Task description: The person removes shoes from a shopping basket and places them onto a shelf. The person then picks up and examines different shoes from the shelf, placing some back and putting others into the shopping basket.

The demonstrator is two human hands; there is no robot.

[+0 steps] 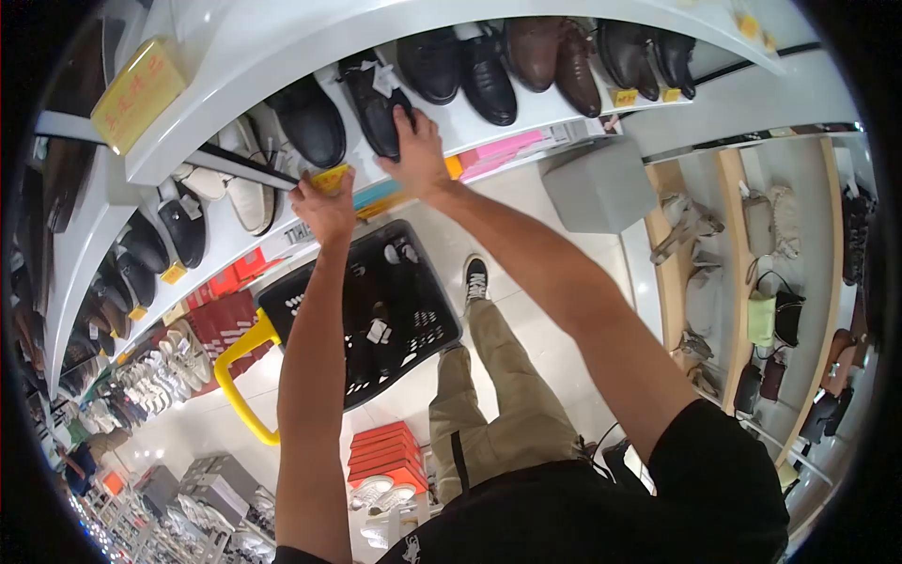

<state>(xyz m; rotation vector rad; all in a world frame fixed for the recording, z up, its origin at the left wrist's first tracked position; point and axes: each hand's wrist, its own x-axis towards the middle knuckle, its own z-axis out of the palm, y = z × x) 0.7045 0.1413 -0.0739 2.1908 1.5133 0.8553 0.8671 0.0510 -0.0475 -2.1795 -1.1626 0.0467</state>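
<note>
While the right hand [416, 150] clamps its fingers over the heel of the black shoe [376, 103] on the white shelf [526, 127], the shoe's length runs away from the palm, toe farthest. Left hand [324, 205] pinches a yellow tag [331, 177] just beside; its fingertips are hidden.

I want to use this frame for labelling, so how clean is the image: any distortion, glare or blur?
Head view: strong fisheye bends the white shelf into an arc, with black corners; bright even store light, some washout on the floor at lower left; left hand and right hand on the black shoe look sharp.
</note>
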